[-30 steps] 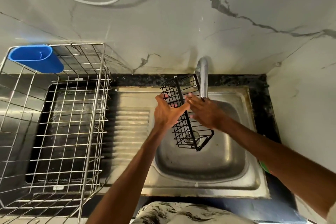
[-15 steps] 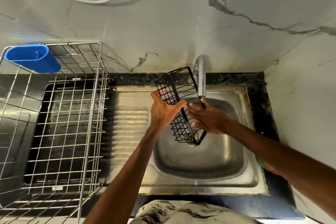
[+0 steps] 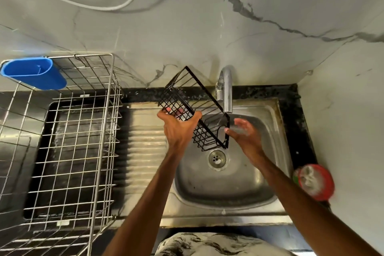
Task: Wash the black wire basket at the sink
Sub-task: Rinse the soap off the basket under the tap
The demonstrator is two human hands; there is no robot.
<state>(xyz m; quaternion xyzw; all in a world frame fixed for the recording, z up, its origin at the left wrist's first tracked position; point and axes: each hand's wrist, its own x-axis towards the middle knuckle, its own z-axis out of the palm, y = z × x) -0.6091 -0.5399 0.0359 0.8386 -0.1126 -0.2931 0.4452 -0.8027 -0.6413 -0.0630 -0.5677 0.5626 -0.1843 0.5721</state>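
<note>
Now my left hand [image 3: 178, 129] has its grip round the high end of the black wire basket [image 3: 194, 110], over the sink [image 3: 228, 185], under the tap [image 3: 226, 89]. The basket is long and tilted. It runs from the wall [image 3: 187, 27] on my left down toward the drain [image 3: 217, 158]. Its low end is just beside my right hand [image 3: 243, 133], which is loose and holds nothing, so that hand is nearer for rubbing.
</note>
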